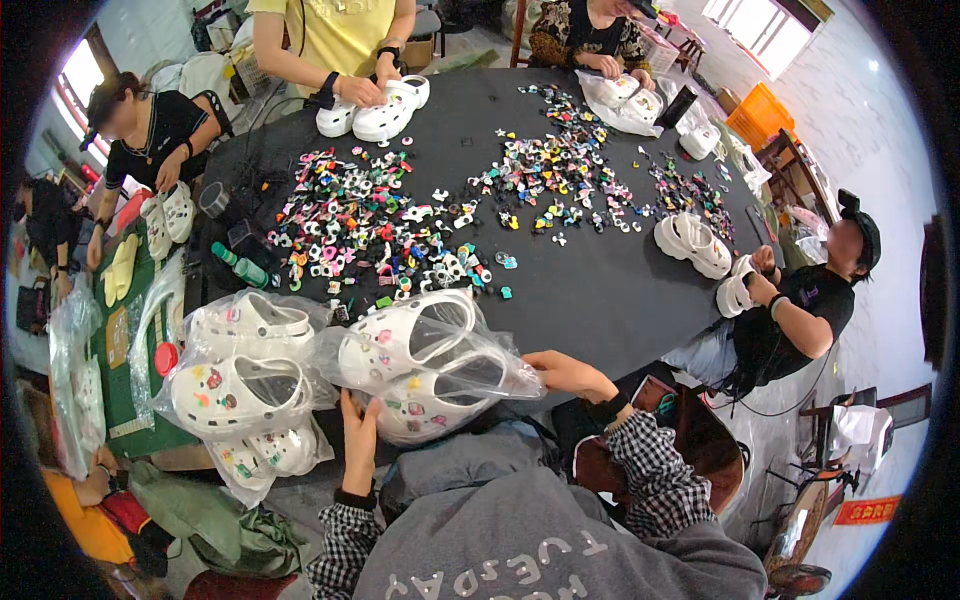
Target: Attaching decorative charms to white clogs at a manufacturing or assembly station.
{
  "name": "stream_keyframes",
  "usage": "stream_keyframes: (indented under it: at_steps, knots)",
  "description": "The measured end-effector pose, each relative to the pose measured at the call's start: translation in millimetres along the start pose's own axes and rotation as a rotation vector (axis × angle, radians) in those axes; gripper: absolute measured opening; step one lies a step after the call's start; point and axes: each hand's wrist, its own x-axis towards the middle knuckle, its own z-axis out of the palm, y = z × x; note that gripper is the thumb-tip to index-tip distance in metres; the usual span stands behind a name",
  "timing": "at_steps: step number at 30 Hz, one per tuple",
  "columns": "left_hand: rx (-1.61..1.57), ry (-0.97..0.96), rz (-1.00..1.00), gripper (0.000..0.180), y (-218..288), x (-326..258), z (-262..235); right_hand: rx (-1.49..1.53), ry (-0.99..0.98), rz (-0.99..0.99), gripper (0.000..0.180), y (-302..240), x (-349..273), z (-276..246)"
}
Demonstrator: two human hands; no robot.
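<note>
A clear plastic bag [508,368] holds a pair of white clogs [445,385] with colourful charms, at the near edge of the table. My right hand [572,376] is closed on the gathered right end of the bag. Against the bag's near left side is my left hand [358,432], thumb and fingers gripping its edge, with the fingertips partly hidden. Just left of it lie more bagged white clogs [245,392], stacked on each other. Beyond the bags, loose shoe charms [345,225] spread in a heap over the black table [570,300].
Another charm heap [560,170] lies farther right. Across the table, a person in yellow [340,45] handles white clogs [385,110]. Co-workers at the far right, right and left also handle white shoes. A green bottle [240,265] lies near the left edge; a green cutting mat [140,390] is beyond it.
</note>
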Motion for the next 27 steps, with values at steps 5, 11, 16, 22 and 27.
stream_keyframes:
  at_steps: [5, 11, 16, 22, 27]
  knots:
    - [-0.104, 0.007, -0.039, 0.059, -8, 17, 6, -0.486, -0.131, -0.456, 0.028, -49, 23, 8]
    - [0.038, 0.032, -0.015, 0.047, -3, 26, 5, -0.642, 0.103, -0.765, 0.069, -50, 52, 20]
    - [0.493, 0.179, 0.115, 0.040, -22, 21, -2, -0.971, -0.018, -0.231, 0.077, -62, 55, 19]
    - [0.441, 0.164, 0.065, 0.041, -41, 13, -10, -1.053, 0.031, -0.596, 0.073, -54, 59, 8]
    - [0.294, 0.009, -0.073, 0.050, -37, 5, -19, -0.933, -0.127, -0.662, 0.088, -65, 29, 29]
